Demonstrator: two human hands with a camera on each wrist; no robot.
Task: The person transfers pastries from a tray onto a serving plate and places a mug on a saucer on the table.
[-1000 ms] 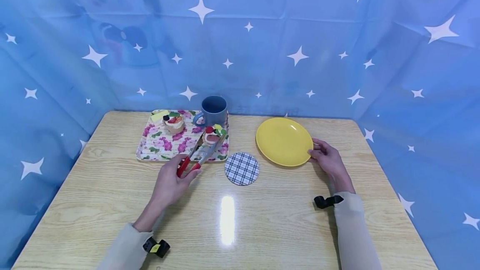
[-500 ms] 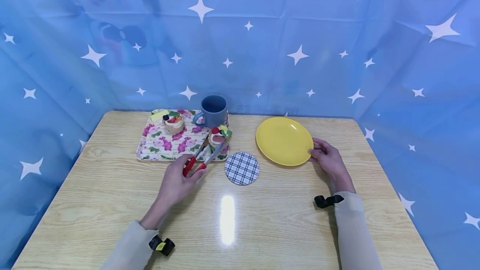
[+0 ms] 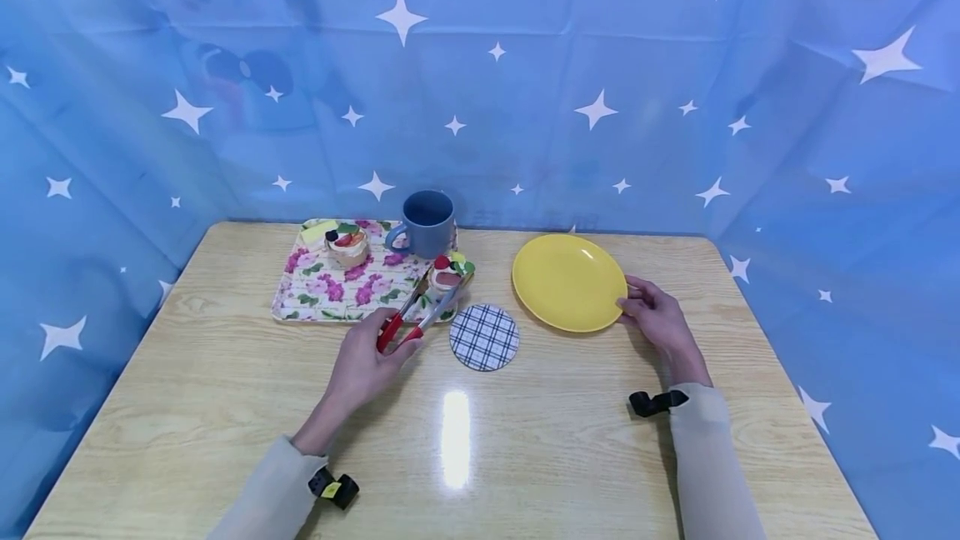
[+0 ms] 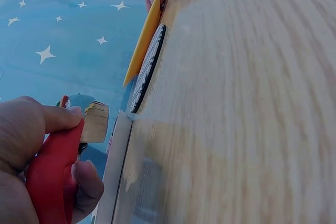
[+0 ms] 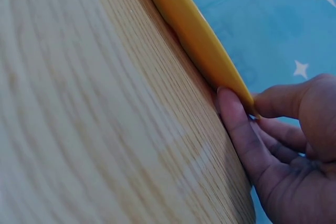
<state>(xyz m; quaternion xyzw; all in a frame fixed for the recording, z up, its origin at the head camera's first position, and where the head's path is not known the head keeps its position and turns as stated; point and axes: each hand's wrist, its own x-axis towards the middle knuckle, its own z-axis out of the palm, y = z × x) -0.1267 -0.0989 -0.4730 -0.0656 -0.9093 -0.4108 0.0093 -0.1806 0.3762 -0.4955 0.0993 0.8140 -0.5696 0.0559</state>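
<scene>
My left hand [image 3: 366,363] grips the red handles of a pair of tongs [image 3: 391,332]. Between the metal arms of the tongs is a small fruit-topped cupcake [image 3: 446,277], held above the right edge of the floral tray [image 3: 288,307]. In the left wrist view the cupcake [image 4: 96,121] shows side-on past the thumb, raised over the tray's rim. At the right, my right hand [image 3: 658,323] pinches the rim of a yellow plate [image 3: 567,282]. From the right wrist view, thumb and fingers lie on opposite faces of the plate's edge [image 5: 197,35].
A blue-grey mug [image 3: 429,225] stands at the tray's back right corner. Another fruit-topped cupcake [image 3: 348,247] sits at its back left, beside a pale yellow piece [image 3: 318,232]. A round checked coaster [image 3: 484,337] lies on the table between tray and plate.
My left hand has moved to the right, carrying the cupcake in the tongs from over the tray to its right edge. The right hand and the plate have stayed in place.
</scene>
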